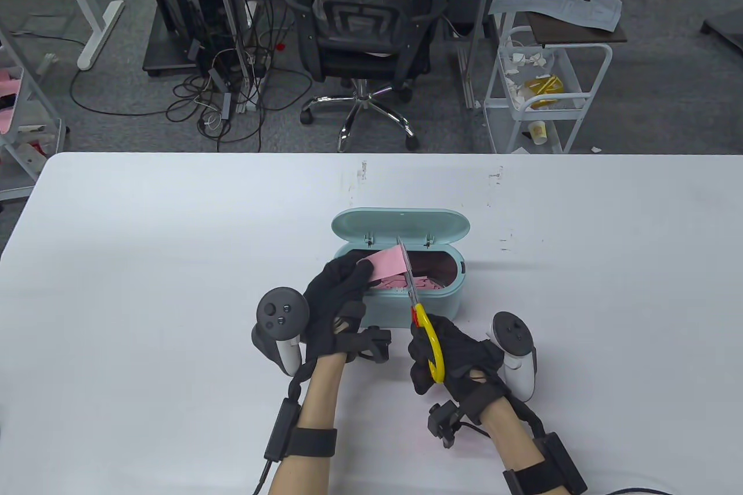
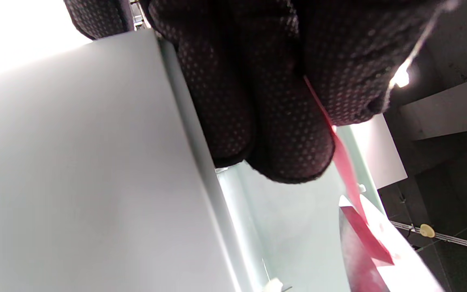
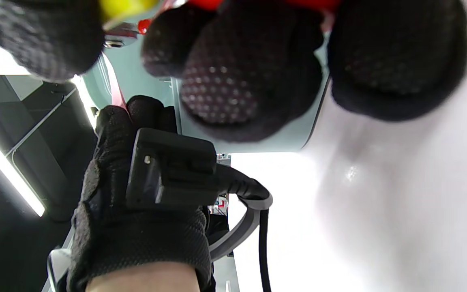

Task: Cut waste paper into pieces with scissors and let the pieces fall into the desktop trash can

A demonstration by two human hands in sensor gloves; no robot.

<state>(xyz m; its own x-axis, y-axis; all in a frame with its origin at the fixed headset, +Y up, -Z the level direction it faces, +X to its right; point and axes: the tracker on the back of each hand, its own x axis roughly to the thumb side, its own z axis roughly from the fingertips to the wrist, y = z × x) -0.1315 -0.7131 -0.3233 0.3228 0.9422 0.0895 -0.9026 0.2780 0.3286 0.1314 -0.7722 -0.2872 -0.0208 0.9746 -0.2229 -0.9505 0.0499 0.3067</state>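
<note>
A mint-green desktop trash can (image 1: pixel 432 300) stands mid-table with its lid (image 1: pixel 400 225) swung back; several pink scraps (image 1: pixel 426 285) lie inside. My left hand (image 1: pixel 339 300) pinches a pink paper strip (image 1: pixel 388 264) over the can's opening; in the left wrist view the paper (image 2: pixel 349 170) runs out from between the fingertips (image 2: pixel 294 158). My right hand (image 1: pixel 450 358) grips the yellow-handled scissors (image 1: pixel 426 329) just in front of the can. Their blades (image 1: pixel 406 268) reach over the opening and meet the strip's right edge. In the right wrist view my curled fingers (image 3: pixel 249 77) hide most of the scissors.
The white table (image 1: pixel 174 263) stretches wide on both sides of the can. Beyond its far edge stand an office chair (image 1: pixel 365 25) and a white cart (image 1: pixel 540 89) holding paper scraps. Trackers sit on both hands' backs.
</note>
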